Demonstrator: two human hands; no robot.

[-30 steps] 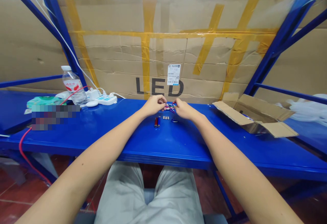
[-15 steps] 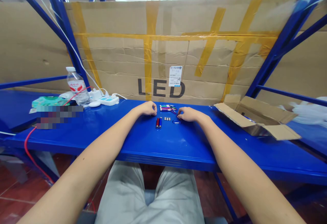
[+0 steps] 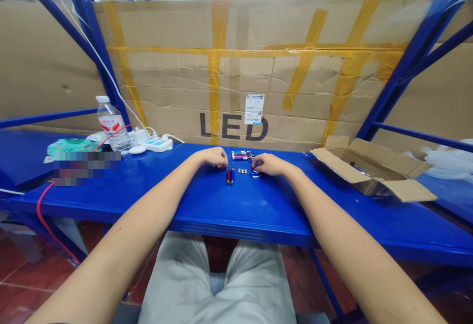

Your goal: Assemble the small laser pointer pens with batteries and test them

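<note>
My left hand (image 3: 216, 157) rests on the blue table with its fingers curled together; anything in them is hidden. Just below its fingertips, a red metal tube (image 3: 228, 177) and a blue metal tube (image 3: 232, 177) lie side by side, like small keychain flashlights. Several silver button cells (image 3: 242, 171) sit in a small group to their right. My right hand (image 3: 269, 164) has its fingers bent down over a small blue carabiner clip (image 3: 255, 175); I cannot make out what is between the fingertips. Between the hands, farther back, lies a row of coloured keychain flashlights (image 3: 239, 156).
An open cardboard box (image 3: 369, 166) stands on the right of the table (image 3: 236, 210). On the left are a water bottle (image 3: 114, 126), a white power strip (image 3: 158, 144) and a green packet (image 3: 72, 145). A large cardboard sheet (image 3: 177, 82) closes off the back.
My right hand has shifted slightly left, its fingertips now over the carabiner clip. My left hand has hardly moved. The tubes and button cells stay where they were.
</note>
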